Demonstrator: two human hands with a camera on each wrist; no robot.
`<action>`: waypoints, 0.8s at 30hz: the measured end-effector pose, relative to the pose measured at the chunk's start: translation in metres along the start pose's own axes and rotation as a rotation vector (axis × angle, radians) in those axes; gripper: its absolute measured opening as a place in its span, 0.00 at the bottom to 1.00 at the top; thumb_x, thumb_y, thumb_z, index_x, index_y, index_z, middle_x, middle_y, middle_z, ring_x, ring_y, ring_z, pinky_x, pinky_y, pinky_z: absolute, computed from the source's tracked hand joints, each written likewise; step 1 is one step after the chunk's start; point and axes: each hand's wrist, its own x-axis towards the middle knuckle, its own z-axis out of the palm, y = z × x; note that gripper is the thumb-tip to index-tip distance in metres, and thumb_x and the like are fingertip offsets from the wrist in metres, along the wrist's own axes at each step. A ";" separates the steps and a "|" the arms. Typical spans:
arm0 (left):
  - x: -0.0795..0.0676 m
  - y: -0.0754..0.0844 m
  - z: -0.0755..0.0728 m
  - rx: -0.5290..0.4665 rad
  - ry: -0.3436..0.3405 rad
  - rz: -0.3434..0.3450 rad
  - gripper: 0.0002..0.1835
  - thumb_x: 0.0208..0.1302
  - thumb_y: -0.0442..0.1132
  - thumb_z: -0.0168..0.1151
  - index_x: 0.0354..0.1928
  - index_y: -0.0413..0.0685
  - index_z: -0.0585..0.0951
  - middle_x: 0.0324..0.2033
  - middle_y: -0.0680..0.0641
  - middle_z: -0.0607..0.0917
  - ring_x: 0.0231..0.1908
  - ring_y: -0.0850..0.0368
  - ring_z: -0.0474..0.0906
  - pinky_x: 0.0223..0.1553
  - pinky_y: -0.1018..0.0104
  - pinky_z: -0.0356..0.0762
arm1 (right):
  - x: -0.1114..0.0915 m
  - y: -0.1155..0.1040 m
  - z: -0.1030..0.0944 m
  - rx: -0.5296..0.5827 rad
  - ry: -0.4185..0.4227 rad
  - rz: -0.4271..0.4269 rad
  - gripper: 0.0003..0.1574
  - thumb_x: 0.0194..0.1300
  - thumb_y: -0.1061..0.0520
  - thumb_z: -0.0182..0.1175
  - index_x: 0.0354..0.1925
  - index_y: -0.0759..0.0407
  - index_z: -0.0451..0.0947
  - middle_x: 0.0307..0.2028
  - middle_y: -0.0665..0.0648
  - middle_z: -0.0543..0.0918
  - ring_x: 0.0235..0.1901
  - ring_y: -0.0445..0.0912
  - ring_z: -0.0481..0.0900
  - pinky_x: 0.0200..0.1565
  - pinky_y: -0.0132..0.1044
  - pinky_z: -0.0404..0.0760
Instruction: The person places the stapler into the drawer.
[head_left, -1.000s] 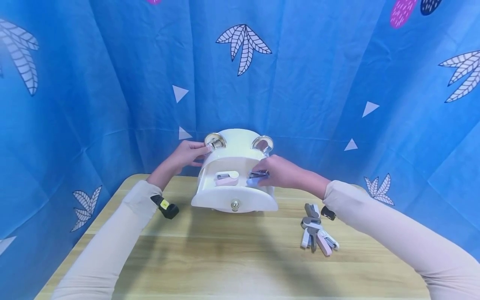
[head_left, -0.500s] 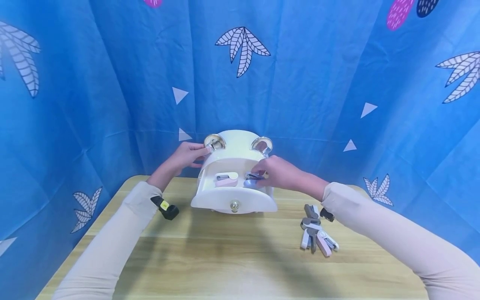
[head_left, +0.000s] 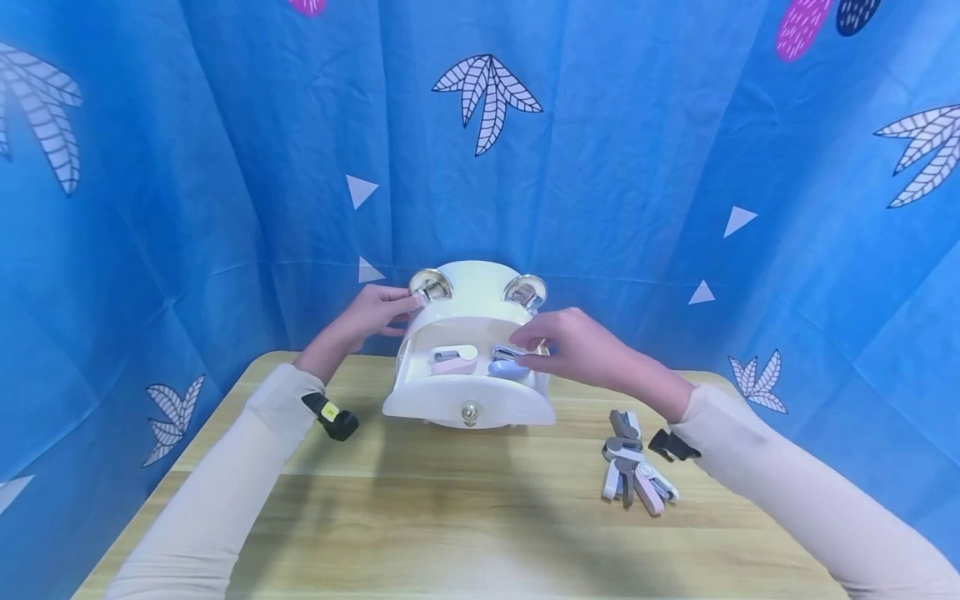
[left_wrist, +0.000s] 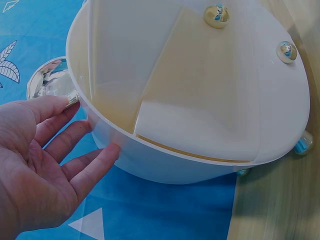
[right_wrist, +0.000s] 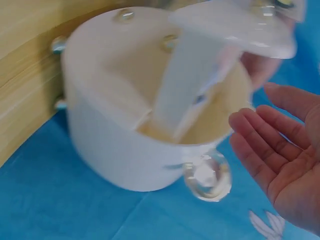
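A white rounded box (head_left: 474, 282) with two shiny ear-like discs stands on the table, its front drawer (head_left: 427, 400) pulled out. Inside lie a pink-and-white mini stapler (head_left: 454, 360) at left and a blue mini stapler (head_left: 507, 368) at right. My left hand (head_left: 369, 317) pinches the stem of the left metal ear (left_wrist: 50, 82) between thumb and index finger; its other fingers (left_wrist: 95, 172) spread along the box's side. Over the drawer's right side is my right hand (head_left: 573, 346), fingers loosely extended, fingertips close by the blue stapler. In the right wrist view its palm shows, holding nothing.
Several more mini staplers (head_left: 626, 475), grey, white and pink, lie in a pile on the wooden table (head_left: 450, 517), right of the box. The right metal ear (head_left: 525, 292) sticks up near my right hand. A blue patterned curtain (head_left: 630, 183) hangs close behind.
My right hand has let go of the blue stapler, which now lies in the drawer, and has drawn back slightly to the right. The left hand has stayed at the ear.
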 end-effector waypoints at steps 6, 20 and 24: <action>0.001 0.000 0.000 0.004 0.002 0.008 0.25 0.64 0.54 0.57 0.56 0.46 0.77 0.58 0.42 0.75 0.59 0.43 0.72 0.52 0.48 0.78 | -0.025 -0.012 -0.005 0.108 0.113 0.037 0.15 0.59 0.51 0.66 0.45 0.52 0.83 0.38 0.46 0.86 0.34 0.35 0.81 0.39 0.31 0.83; 0.004 -0.002 0.001 -0.005 0.000 0.001 0.24 0.65 0.53 0.56 0.56 0.46 0.77 0.59 0.42 0.75 0.60 0.43 0.71 0.52 0.49 0.78 | -0.059 -0.020 0.064 0.568 -0.029 0.205 0.15 0.63 0.48 0.61 0.47 0.48 0.81 0.40 0.51 0.86 0.37 0.44 0.85 0.41 0.34 0.84; 0.005 -0.002 0.000 -0.009 -0.001 -0.003 0.24 0.66 0.53 0.56 0.57 0.46 0.76 0.59 0.42 0.75 0.60 0.43 0.71 0.52 0.48 0.77 | -0.058 -0.016 0.085 0.748 -0.070 0.237 0.14 0.66 0.52 0.58 0.49 0.53 0.80 0.38 0.58 0.85 0.37 0.53 0.84 0.41 0.40 0.85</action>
